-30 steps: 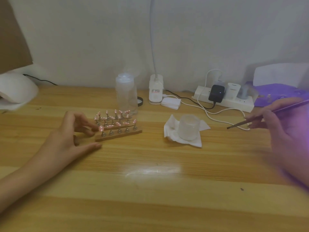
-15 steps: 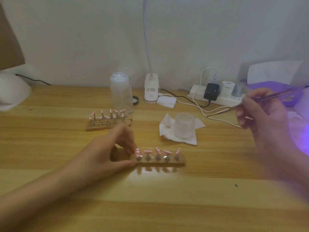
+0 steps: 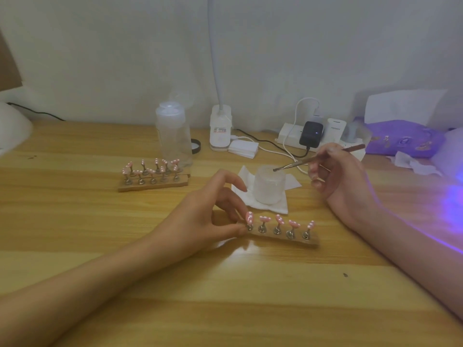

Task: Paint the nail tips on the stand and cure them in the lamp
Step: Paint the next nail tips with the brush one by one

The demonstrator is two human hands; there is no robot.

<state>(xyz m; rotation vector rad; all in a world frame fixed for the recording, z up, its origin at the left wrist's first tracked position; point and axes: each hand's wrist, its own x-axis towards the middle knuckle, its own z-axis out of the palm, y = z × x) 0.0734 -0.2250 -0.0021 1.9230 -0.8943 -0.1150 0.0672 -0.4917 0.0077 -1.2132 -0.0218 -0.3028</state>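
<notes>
- The left hand (image 3: pixel 208 216) is pinching the left end of the near stand (image 3: pixel 283 237) between thumb and fingertips, with the index finger lifting clear above.
- The right hand (image 3: pixel 335 176) is gripping a thin brush (image 3: pixel 318 159) in curled fingers. The brush tip is sitting at the rim of the frosted cup (image 3: pixel 269 186).
- The near stand is lying flat on the counter (image 3: pixel 225 296), just in front of the cup and its white tissue (image 3: pixel 275 209) and between the two hands.
- Risk: the left fingertips are sitting right beside the end nail tip, so a small slip is likely to smudge it or knock it off its post.
- Risk: the stand is narrow and is being held at one end only, so brush pressure at the far end could be swinging it round.
- Risk: the cup is standing close behind the row, so the right wrist could be tipping it when reaching down.
- Risk: an overloaded brush could be dripping on the counter.
- The five nail tips (image 3: pixel 278 219) are showing pink with white marks at the edges. Each is perching on a small metal post, and they are tilting at differing angles.
- A violet glow (image 3: pixel 453 196) is showing at the right edge, but the lamp itself cannot be made out.
</notes>
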